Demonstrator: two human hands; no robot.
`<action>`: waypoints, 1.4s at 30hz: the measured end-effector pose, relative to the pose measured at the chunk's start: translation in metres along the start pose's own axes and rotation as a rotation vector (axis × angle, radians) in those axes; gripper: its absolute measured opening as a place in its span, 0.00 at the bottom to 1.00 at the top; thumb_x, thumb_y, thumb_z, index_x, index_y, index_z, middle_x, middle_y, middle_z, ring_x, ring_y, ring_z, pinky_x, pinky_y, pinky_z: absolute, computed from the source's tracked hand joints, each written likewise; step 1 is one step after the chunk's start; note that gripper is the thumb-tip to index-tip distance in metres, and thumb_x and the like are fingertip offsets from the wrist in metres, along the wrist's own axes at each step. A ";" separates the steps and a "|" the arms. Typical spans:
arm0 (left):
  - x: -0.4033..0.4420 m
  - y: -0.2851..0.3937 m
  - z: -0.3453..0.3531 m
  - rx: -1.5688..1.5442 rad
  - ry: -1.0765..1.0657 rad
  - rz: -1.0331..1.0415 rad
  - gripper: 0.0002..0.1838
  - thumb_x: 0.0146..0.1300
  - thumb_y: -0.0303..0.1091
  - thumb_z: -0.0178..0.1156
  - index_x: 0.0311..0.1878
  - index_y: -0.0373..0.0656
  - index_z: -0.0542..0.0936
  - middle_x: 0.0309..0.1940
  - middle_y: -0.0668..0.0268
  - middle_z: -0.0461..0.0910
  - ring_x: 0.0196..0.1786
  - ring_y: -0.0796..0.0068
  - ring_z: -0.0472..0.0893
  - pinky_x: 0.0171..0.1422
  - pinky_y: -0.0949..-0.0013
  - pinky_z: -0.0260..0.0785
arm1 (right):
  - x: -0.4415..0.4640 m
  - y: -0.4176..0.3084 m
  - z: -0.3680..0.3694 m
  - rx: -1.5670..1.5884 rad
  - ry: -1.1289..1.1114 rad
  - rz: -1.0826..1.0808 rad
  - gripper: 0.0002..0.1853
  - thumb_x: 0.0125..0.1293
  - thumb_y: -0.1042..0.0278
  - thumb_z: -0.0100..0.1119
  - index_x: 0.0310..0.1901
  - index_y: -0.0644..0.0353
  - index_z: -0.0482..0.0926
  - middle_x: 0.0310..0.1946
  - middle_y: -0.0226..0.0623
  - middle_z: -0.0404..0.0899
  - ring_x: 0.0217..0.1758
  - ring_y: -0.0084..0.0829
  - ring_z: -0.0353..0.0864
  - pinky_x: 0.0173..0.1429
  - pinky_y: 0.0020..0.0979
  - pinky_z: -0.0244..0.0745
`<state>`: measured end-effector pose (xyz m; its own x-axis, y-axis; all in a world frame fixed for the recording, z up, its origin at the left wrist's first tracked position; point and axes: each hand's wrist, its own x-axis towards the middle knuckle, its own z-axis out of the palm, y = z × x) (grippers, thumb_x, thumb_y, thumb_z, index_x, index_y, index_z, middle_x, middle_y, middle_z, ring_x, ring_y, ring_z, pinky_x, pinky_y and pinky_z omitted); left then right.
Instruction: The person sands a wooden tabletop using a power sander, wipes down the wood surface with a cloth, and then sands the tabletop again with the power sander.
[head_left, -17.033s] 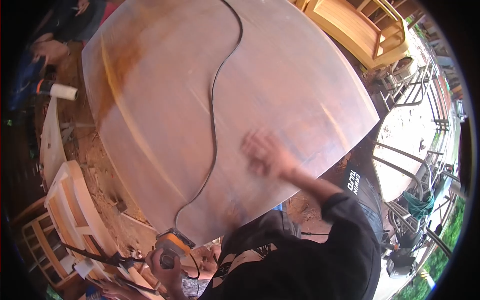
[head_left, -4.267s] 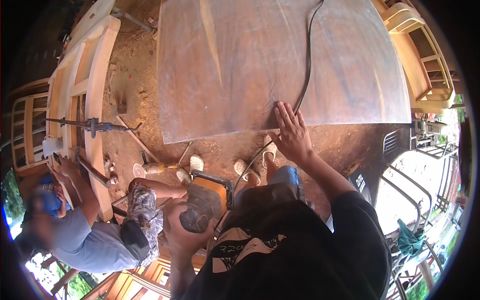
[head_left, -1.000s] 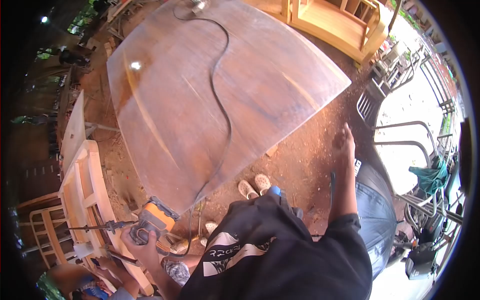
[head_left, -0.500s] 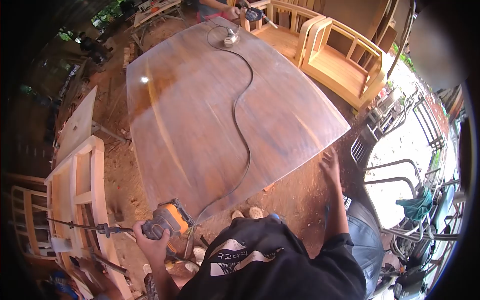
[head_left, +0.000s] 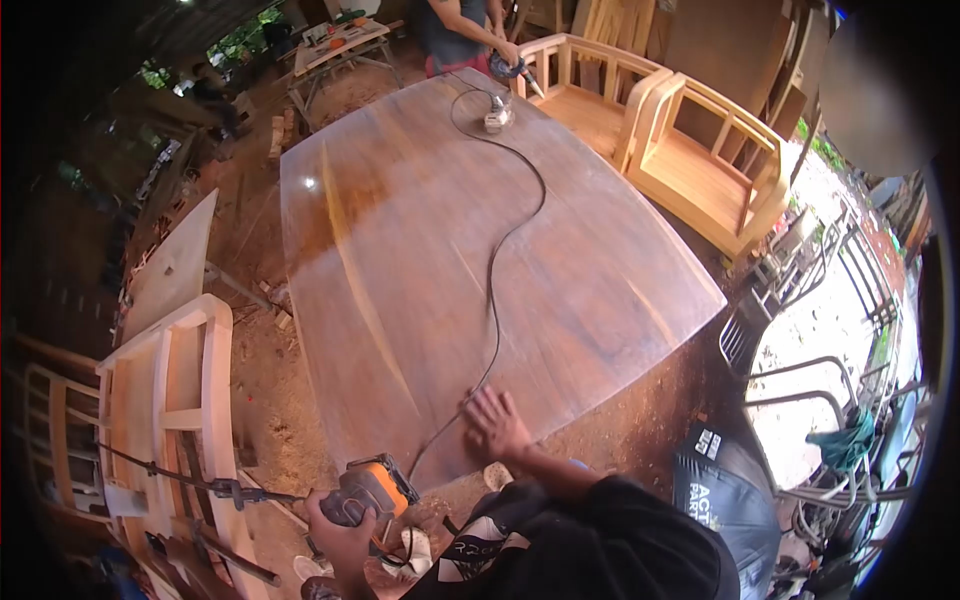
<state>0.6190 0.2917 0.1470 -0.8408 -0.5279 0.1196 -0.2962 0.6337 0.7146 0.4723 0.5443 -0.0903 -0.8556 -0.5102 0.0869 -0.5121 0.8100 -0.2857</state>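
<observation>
My left hand [head_left: 345, 528] is closed around an orange-and-black cordless power tool [head_left: 372, 494] at the lower left, just off the near edge of the table. A thin dark shaft [head_left: 228, 489] runs left in line with the tool; I cannot make out how they join. My right hand [head_left: 497, 425] lies on the large brown wooden tabletop [head_left: 420, 300] near its front edge, fingers spread. Its fingertips are at a black cord [head_left: 492, 290] that winds across the wood to a small pale power tool [head_left: 497, 118] at the far end.
A person [head_left: 462, 35] at the far end holds a dark power tool [head_left: 508, 66] by the wooden armchairs [head_left: 700, 165]. An unfinished wooden frame [head_left: 215, 370] stands at left. On the right are a dark printed bag or cover [head_left: 715, 490] and metal chair frames [head_left: 800, 385].
My right hand has moved left from beyond the table's right corner onto the tabletop beside the cord. My left hand still holds the power tool. The view has shifted, showing more of the far person.
</observation>
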 end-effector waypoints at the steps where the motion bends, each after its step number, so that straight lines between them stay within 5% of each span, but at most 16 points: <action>1: -0.003 -0.002 0.004 0.004 0.021 0.003 0.36 0.37 0.28 0.76 0.53 0.40 0.70 0.44 0.57 0.75 0.46 0.60 0.77 0.55 0.59 0.71 | -0.003 -0.013 -0.006 0.077 -0.010 0.017 0.33 0.72 0.44 0.45 0.74 0.52 0.61 0.79 0.39 0.52 0.82 0.42 0.46 0.81 0.51 0.40; 6: -0.004 0.020 0.014 0.049 0.046 -0.058 0.37 0.36 0.28 0.76 0.53 0.41 0.70 0.43 0.57 0.76 0.47 0.59 0.78 0.54 0.58 0.72 | -0.007 0.035 -0.044 0.169 -0.011 -0.113 0.33 0.69 0.46 0.50 0.72 0.52 0.65 0.77 0.41 0.55 0.81 0.45 0.49 0.79 0.51 0.45; 9: -0.002 0.040 0.023 0.076 0.039 -0.060 0.37 0.36 0.29 0.77 0.53 0.42 0.71 0.43 0.55 0.76 0.46 0.55 0.79 0.53 0.56 0.72 | -0.011 0.101 -0.068 0.110 0.106 0.018 0.34 0.64 0.48 0.59 0.70 0.50 0.68 0.75 0.41 0.60 0.78 0.48 0.54 0.76 0.55 0.49; 11: -0.003 0.053 0.039 0.119 0.029 -0.041 0.36 0.36 0.29 0.77 0.52 0.42 0.71 0.43 0.54 0.77 0.46 0.53 0.79 0.53 0.56 0.72 | -0.020 0.171 -0.073 -0.043 0.143 0.155 0.34 0.67 0.43 0.55 0.72 0.46 0.66 0.75 0.39 0.58 0.79 0.45 0.53 0.78 0.53 0.48; 16: -0.010 0.125 0.111 0.175 0.020 0.076 0.34 0.36 0.31 0.77 0.50 0.41 0.72 0.42 0.52 0.77 0.45 0.50 0.79 0.51 0.54 0.73 | -0.073 0.413 -0.124 -0.084 0.272 0.509 0.32 0.65 0.51 0.56 0.71 0.47 0.67 0.73 0.44 0.62 0.77 0.47 0.56 0.79 0.49 0.47; 19: -0.005 0.175 0.152 0.193 -0.020 0.152 0.33 0.36 0.32 0.77 0.49 0.40 0.72 0.41 0.51 0.77 0.44 0.49 0.79 0.50 0.53 0.73 | -0.144 0.553 -0.160 -0.190 0.292 0.994 0.24 0.70 0.56 0.48 0.65 0.51 0.72 0.72 0.46 0.63 0.75 0.48 0.62 0.69 0.53 0.66; 21: -0.002 0.209 0.183 0.228 -0.104 0.204 0.34 0.36 0.33 0.77 0.49 0.40 0.72 0.41 0.51 0.77 0.44 0.48 0.79 0.50 0.53 0.72 | -0.210 0.636 -0.150 0.047 -0.310 1.194 0.22 0.73 0.56 0.43 0.60 0.58 0.77 0.60 0.51 0.78 0.68 0.51 0.72 0.70 0.42 0.67; 22: 0.001 0.229 0.205 0.243 -0.162 0.214 0.34 0.35 0.33 0.77 0.49 0.40 0.72 0.41 0.51 0.77 0.45 0.47 0.78 0.51 0.52 0.71 | -0.246 0.655 -0.131 0.014 -0.234 1.338 0.23 0.72 0.54 0.44 0.58 0.58 0.79 0.52 0.51 0.82 0.61 0.47 0.80 0.63 0.40 0.74; 26: 0.024 0.268 0.308 0.164 -0.327 0.462 0.35 0.34 0.27 0.75 0.51 0.40 0.71 0.41 0.56 0.75 0.46 0.54 0.78 0.55 0.57 0.71 | -0.294 0.605 -0.086 0.422 0.195 1.390 0.11 0.62 0.64 0.62 0.44 0.60 0.84 0.35 0.42 0.86 0.28 0.33 0.83 0.33 0.38 0.78; 28: 0.012 0.287 0.319 0.153 -0.443 0.448 0.34 0.36 0.27 0.74 0.51 0.40 0.71 0.42 0.55 0.75 0.47 0.54 0.77 0.56 0.56 0.70 | -0.306 0.519 -0.085 0.777 0.396 1.284 0.09 0.60 0.67 0.61 0.35 0.65 0.83 0.33 0.53 0.85 0.31 0.42 0.86 0.37 0.41 0.80; 31: 0.040 0.320 0.330 0.284 -0.576 0.537 0.33 0.38 0.26 0.73 0.52 0.40 0.71 0.43 0.55 0.76 0.48 0.55 0.78 0.56 0.55 0.70 | -0.320 0.425 -0.043 0.626 0.255 1.526 0.21 0.67 0.53 0.53 0.34 0.68 0.83 0.39 0.60 0.83 0.48 0.61 0.81 0.54 0.52 0.75; 34: 0.073 0.320 0.330 0.326 -0.662 0.643 0.34 0.37 0.31 0.74 0.51 0.41 0.71 0.42 0.52 0.77 0.47 0.47 0.78 0.55 0.52 0.70 | -0.342 0.313 -0.068 0.844 0.146 1.810 0.24 0.71 0.51 0.47 0.41 0.66 0.85 0.44 0.60 0.82 0.53 0.57 0.80 0.58 0.51 0.74; 37: 0.043 0.317 0.363 0.382 -0.667 0.735 0.34 0.37 0.34 0.75 0.50 0.42 0.71 0.42 0.50 0.78 0.48 0.44 0.78 0.54 0.50 0.70 | -0.408 0.290 -0.045 0.617 0.303 1.880 0.18 0.70 0.59 0.48 0.41 0.65 0.83 0.42 0.56 0.84 0.53 0.56 0.81 0.58 0.48 0.75; 39: 0.049 0.316 0.376 0.390 -0.684 0.783 0.34 0.38 0.35 0.74 0.51 0.42 0.71 0.42 0.50 0.78 0.48 0.43 0.78 0.54 0.50 0.70 | -0.430 0.290 -0.027 0.540 0.971 1.980 0.10 0.69 0.68 0.49 0.41 0.64 0.79 0.36 0.54 0.84 0.48 0.56 0.82 0.56 0.45 0.77; 41: 0.057 0.313 0.387 0.402 -0.722 0.794 0.34 0.38 0.36 0.74 0.51 0.42 0.71 0.42 0.50 0.78 0.48 0.44 0.78 0.54 0.50 0.70 | -0.465 0.311 -0.046 0.160 1.154 1.801 0.06 0.69 0.74 0.48 0.41 0.63 0.77 0.28 0.48 0.82 0.35 0.46 0.84 0.46 0.41 0.80; 42: 0.042 0.310 0.375 0.421 -0.734 0.771 0.34 0.38 0.36 0.74 0.51 0.42 0.71 0.42 0.50 0.78 0.48 0.44 0.78 0.54 0.50 0.70 | -0.511 0.324 -0.071 0.680 1.363 1.817 0.07 0.71 0.74 0.49 0.41 0.63 0.78 0.25 0.40 0.80 0.25 0.31 0.80 0.36 0.37 0.77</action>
<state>0.3223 0.6778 0.1150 -0.8854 0.4530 -0.1044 0.4009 0.8577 0.3219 0.7385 1.0876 -0.1596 0.0732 0.9624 -0.2615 0.3631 -0.2699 -0.8918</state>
